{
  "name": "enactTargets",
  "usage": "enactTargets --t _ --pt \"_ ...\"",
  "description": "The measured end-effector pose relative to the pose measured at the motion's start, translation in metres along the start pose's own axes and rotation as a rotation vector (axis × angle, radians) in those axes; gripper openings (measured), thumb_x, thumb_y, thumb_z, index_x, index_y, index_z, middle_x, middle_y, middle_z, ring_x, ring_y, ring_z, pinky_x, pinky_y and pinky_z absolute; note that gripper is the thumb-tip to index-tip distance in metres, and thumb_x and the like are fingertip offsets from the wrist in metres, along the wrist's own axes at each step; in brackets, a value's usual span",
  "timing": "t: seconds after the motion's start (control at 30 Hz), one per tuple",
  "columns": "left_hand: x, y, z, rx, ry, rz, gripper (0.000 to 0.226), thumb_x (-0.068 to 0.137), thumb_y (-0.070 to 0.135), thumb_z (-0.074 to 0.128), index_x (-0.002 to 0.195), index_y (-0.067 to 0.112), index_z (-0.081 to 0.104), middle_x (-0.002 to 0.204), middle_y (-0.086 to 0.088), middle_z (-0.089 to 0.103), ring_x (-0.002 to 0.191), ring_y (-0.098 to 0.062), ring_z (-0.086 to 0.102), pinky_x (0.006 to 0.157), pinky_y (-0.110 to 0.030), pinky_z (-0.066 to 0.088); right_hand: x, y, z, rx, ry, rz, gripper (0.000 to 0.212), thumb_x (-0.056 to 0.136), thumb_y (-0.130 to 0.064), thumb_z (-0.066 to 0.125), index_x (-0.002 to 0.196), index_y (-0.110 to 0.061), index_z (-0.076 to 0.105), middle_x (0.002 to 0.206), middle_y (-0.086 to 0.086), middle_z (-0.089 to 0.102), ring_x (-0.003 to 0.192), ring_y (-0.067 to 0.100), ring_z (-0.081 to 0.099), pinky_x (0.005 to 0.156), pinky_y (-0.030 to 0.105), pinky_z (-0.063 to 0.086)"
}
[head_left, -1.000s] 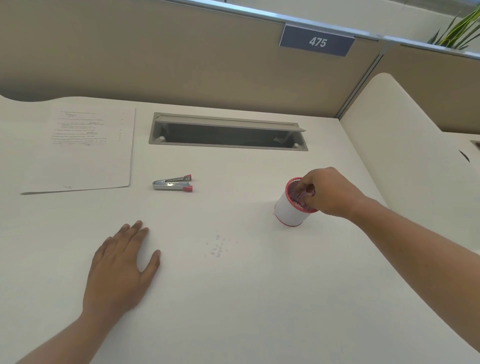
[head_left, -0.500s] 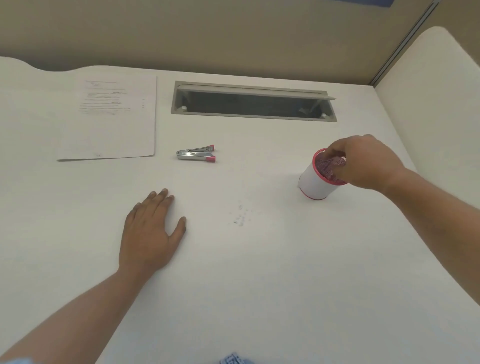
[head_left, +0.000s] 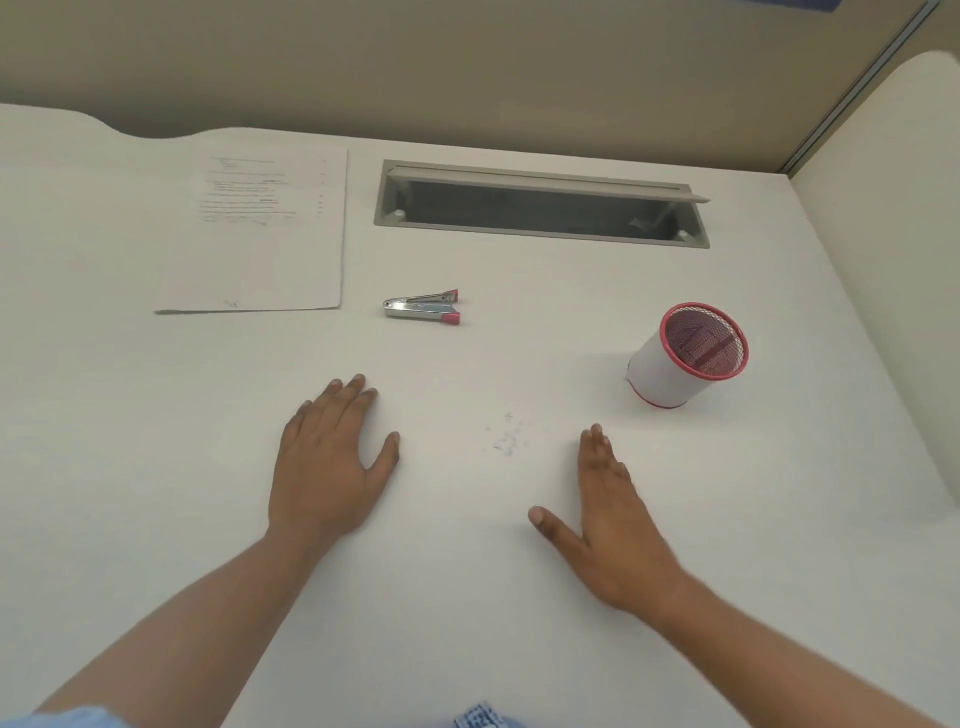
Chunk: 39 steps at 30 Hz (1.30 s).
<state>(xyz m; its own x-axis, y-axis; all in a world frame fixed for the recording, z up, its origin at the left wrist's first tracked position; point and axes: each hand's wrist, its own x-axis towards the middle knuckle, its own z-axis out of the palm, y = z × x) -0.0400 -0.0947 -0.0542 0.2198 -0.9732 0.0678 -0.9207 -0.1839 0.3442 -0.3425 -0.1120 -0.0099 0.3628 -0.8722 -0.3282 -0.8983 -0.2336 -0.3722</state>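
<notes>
Now the left hand (head_left: 327, 467) rests flat on the white desk (head_left: 156, 467), 4 fingers pressed together, thumb apart. The right hand (head_left: 608, 519) holds nothing, its fingers straight and together, thumb spread wide. Small grey specks (head_left: 506, 436) lie between them. The red-rimmed mesh cup (head_left: 670, 374) stands on its base beyond the right hand, apart from it.

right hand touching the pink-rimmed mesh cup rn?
Apart. The head view shows the right hand open with straight fingers, nearer the camera than the mesh cup, and a plain strip of bare desk between them.
</notes>
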Motion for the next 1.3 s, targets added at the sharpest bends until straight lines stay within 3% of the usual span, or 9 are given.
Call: enactTargets --t 0.13,0.37,0.57,0.7,0.83,0.93,1.0,1.13,1.3 --pt "0.000 0.000 0.000 0.001 -0.001 -0.007 0.064 0.092 0.057 0.036 0.143 0.022 0.049 0.158 0.007 0.041 0.150 -0.016 0.031 0.123 -0.038 0.018 0.023 -0.017 0.024 -0.014 0.131 0.065 0.102 0.080 -0.080 0.007 0.151 -0.009 -0.015 0.161 0.005 -0.019 0.146 0.014 -0.023 0.120 0.034 -0.009" --pt "0.000 0.000 0.001 -0.008 0.015 -0.004 0.062 0.092 0.056 0.039 0.143 0.021 0.050 0.157 0.006 0.043 0.149 -0.016 0.033 0.122 -0.038 0.020 0.126 -0.039 -0.006 0.067 0.169 -0.089 0.091 0.088 -0.070 0.014 0.154 -0.009 0.003 0.164 0.006 0.007 0.150 0.015 0.000 0.122 0.032 0.003" --pt "0.000 -0.001 0.001 -0.005 0.021 0.000 0.061 0.093 0.055 0.040 0.143 0.022 0.050 0.157 0.007 0.043 0.149 -0.015 0.033 0.122 -0.038 0.021 0.155 -0.029 -0.026 0.209 0.006 -0.305 0.091 0.084 -0.077 0.007 0.154 -0.020 0.019 0.162 -0.002 0.018 0.148 0.006 0.011 0.121 0.026 0.005" --pt "0.000 0.000 0.001 -0.001 0.018 -0.002 0.062 0.092 0.055 0.040 0.143 0.022 0.051 0.157 0.007 0.042 0.149 -0.015 0.033 0.123 -0.037 0.019 0.132 -0.017 -0.031 0.265 -0.087 -0.421 0.087 0.085 -0.077 0.014 0.148 -0.022 0.036 0.155 -0.008 0.030 0.141 -0.002 0.022 0.117 0.016 0.008" --pt "-0.001 0.001 -0.001 0.001 0.025 -0.009 0.061 0.093 0.055 0.040 0.143 0.023 0.050 0.157 0.008 0.042 0.149 -0.013 0.032 0.123 -0.035 0.018 0.092 -0.005 -0.022 0.275 -0.102 -0.476 0.062 0.095 -0.059 0.032 0.144 -0.023 0.044 0.152 -0.008 0.039 0.141 -0.002 0.029 0.118 0.020 0.016" --pt "0.000 0.000 -0.001 -0.009 0.014 -0.004 0.060 0.093 0.055 0.040 0.143 0.022 0.050 0.157 0.008 0.041 0.149 -0.014 0.032 0.123 -0.037 0.020 0.084 -0.004 -0.028 0.580 -0.102 -0.345 0.036 0.096 -0.028 0.050 0.129 -0.019 0.060 0.137 -0.010 0.058 0.129 -0.003 0.047 0.111 0.019 0.031" --pt "-0.001 -0.001 0.001 -0.002 0.019 -0.005 0.060 0.093 0.055 0.040 0.143 0.023 0.050 0.158 0.008 0.041 0.149 -0.014 0.031 0.123 -0.038 0.020 0.088 -0.004 -0.029 0.711 0.003 -0.241 0.030 0.095 -0.011 0.053 0.122 -0.017 0.065 0.126 -0.008 0.065 0.122 -0.001 0.055 0.108 0.024 0.039" --pt "-0.001 0.000 0.001 -0.002 0.020 -0.006 0.060 0.093 0.054 0.041 0.142 0.022 0.050 0.157 0.007 0.042 0.149 -0.015 0.032 0.122 -0.037 0.020 0.102 -0.008 -0.023 0.509 0.146 -0.217 0.031 0.092 -0.005 0.054 0.118 -0.017 0.067 0.123 -0.008 0.065 0.115 -0.004 0.056 0.108 0.027 0.041" --pt "-0.001 0.000 0.001 0.001 0.020 -0.010 0.060 0.093 0.055 0.040 0.142 0.023 0.050 0.157 0.008 0.041 0.149 -0.015 0.031 0.122 -0.036 0.019 0.104 -0.029 -0.007 0.154 0.140 -0.438 0.036 0.089 -0.034 0.061 0.121 -0.017 0.066 0.131 0.000 0.062 0.126 0.018 0.051 0.108 0.028 0.036"
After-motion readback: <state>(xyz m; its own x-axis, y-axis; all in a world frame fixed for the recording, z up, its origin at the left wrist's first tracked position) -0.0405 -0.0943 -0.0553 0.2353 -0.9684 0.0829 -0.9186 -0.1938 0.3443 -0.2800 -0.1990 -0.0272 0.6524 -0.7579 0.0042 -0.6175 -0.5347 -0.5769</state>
